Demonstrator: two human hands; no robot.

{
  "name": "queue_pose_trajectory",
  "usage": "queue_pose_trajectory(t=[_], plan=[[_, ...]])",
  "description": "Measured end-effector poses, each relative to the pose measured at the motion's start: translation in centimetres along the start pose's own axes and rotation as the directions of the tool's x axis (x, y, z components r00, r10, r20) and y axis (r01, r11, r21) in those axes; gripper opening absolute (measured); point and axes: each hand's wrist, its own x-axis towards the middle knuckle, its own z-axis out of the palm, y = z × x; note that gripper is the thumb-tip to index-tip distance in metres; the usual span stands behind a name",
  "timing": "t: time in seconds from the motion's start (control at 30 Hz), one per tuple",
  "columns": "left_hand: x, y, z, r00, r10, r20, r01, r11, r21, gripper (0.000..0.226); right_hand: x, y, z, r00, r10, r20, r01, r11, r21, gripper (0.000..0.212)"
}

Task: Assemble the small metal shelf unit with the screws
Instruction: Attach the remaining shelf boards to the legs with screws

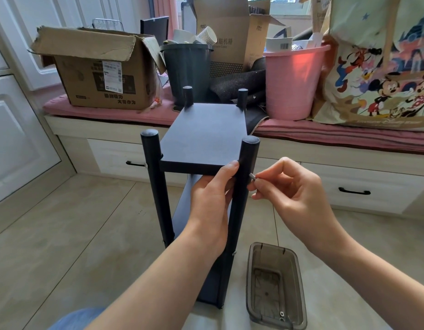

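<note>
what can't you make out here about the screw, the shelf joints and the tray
Head view only:
- Screw: too small; the right hand's fingertips cover its head, so thread depth in the near right post is unclear.
- Top shelf near right joint: hidden by the left hand.
- Lower shelf: mostly behind the left forearm.
- Tray: parts inside too small to identify.

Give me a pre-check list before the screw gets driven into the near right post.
1. Screw pinched by right hand: ok.
2. Screw tip at the post, level with the top shelf: ok.
3. Left hand steadies shelf edge and post: ok.
4. Tip seated in the hole: cannot tell, fingers and post hide it.
5. Screw on near left post fitted: ok, head shows.
6. Spare hardware in tray: ok, a few small pieces at its near end.
</note>
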Motion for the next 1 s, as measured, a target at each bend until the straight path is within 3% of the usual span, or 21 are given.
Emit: queue_pose_trajectory(t=[0.2,0.37,0.5,0.57,0.7,0.83,0.9,1.0], plan=[[0.06,-0.07,-0.07,1.0,-0.004,-0.01,0.004,1.0,0.004,0.03,-0.03,-0.26,-0.59,0.983,-0.172,0.065,0.184,0.935,-0.303,0.014],[0.09,-0.13,-0.05,1.0,-0.002,-0.024,0.003,1.0,0.031,0.031,-0.08,-0.13,-0.64,0.97,-0.232,0.079,0.244,0.897,-0.368,0.006],[0.09,-0.15,-0.09,1.0,-0.005,-0.018,0.005,1.0,0.018,0.029,-0.07,-0.14,-0.66,0.93,-0.348,0.118,0.361,0.802,-0.476,0.008],[0.13,-0.15,-0.12,1.0,-0.004,-0.015,0.004,1.0,0.016,0.027,-0.11,-0.03,-0.57,0.937,-0.337,0.095,0.339,0.806,-0.486,0.01],[0.15,-0.16,-0.14,1.0,-0.005,-0.012,0.005,1.0,0.011,0.026,-0.13,0.0,-0.22,0.999,-0.054,-0.009,0.051,0.977,-0.208,0.018],[0.13,-0.09,-0.16,1.0,0.006,-0.003,-0.006,1.0,0.012,0.019,-0.08,-0.13,-0.17,0.986,0.165,-0.012,-0.161,0.976,0.145,0.011],[0.1,-0.11,-0.12,1.0,0.01,-0.002,-0.01,1.0,0.022,0.019,-0.02,-0.24,-0.19,0.976,0.217,-0.018,-0.207,0.951,0.231,0.008],[0.15,-0.2,-0.12,1.0,0.02,-0.003,-0.02,1.0,0.023,0.017,0.07,-0.35,-0.04,0.983,0.182,-0.025,-0.174,0.966,0.191,0.008]])
